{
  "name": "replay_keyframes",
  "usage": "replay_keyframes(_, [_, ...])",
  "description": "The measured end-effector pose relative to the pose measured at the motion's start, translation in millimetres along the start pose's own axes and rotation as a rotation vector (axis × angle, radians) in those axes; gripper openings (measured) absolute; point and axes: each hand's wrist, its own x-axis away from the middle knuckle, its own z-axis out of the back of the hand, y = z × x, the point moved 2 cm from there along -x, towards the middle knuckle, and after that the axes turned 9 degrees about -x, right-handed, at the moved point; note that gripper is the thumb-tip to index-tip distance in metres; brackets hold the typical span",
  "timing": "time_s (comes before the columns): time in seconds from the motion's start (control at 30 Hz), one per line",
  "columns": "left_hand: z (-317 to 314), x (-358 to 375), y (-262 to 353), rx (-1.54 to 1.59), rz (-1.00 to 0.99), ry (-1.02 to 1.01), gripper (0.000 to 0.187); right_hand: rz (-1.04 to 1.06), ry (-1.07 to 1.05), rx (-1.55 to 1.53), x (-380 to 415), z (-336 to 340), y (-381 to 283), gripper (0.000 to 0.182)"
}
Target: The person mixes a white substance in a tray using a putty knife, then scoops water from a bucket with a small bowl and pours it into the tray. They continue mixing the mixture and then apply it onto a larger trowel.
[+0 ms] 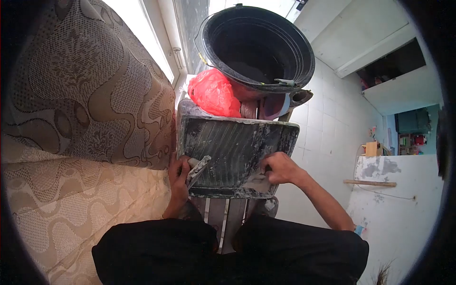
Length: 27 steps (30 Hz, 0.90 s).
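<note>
In the head view, one dark tray (218,147) lies at the near middle, its far side near one red plastic bag (213,92) and one black bucket (259,47). The left hand (178,175), at the tray's left side, has its fingers closed around one caked scraper (199,170); the right hand (280,168), curled, is over the near right corner, its grip unclear. The scraper is probably light, stiff and slippery where smeared, best held by its clean end; the tray looks rigid, best gripped by its rim.

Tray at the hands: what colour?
The tray is black or very dark grey, streaked with whitish residue; best seen in the head view.
</note>
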Motion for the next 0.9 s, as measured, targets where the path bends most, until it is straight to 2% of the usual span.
replay_keyframes(0.07, [-3, 2, 2, 0.032, -0.019, 0.086, 0.037, 0.003, 0.028, -0.031, 3, 10, -4, 0.024])
replay_keyframes(0.2, [-1, 1, 14, -0.039, -0.065, 0.041, 0.038, 0.063, 0.049, -0.050, 2, 5, -13, 0.024])
replay_keyframes(0.3, [-3, -2, 16, -0.069, -0.055, 0.027, 0.037, -0.002, 0.006, 0.024, 0, 0, -3, 0.022])
replay_keyframes(0.4, [-1, -1, 14, -0.041, -0.052, 0.035, 0.036, -0.060, 0.015, -0.044, 5, 14, -12, 0.021])
replay_keyframes(0.5, [-4, -2, 20, -0.113, -0.145, 0.030, 0.036, 0.002, 0.043, -0.051, 8, 8, -15, 0.021])
replay_keyframes(0.6, [-4, 0, 13, -0.064, -0.098, 0.083, 0.035, -0.022, -0.019, -0.020, 7, 7, -12, 0.023])
replay_keyframes(0.67, [-3, 1, 12, 0.017, -0.028, 0.024, 0.033, 0.015, 0.093, 0.010, 13, 17, -24, 0.023])
replay_keyframes(0.77, [-4, 2, 24, -0.113, -0.089, 0.062, 0.033, 0.026, 0.030, -0.060, 11, 4, -19, 0.023])
replay_keyframes(0.9, [-3, 0, 13, -0.080, -0.094, 0.036, 0.034, -0.070, -0.031, -0.045, 5, 6, -4, 0.022])
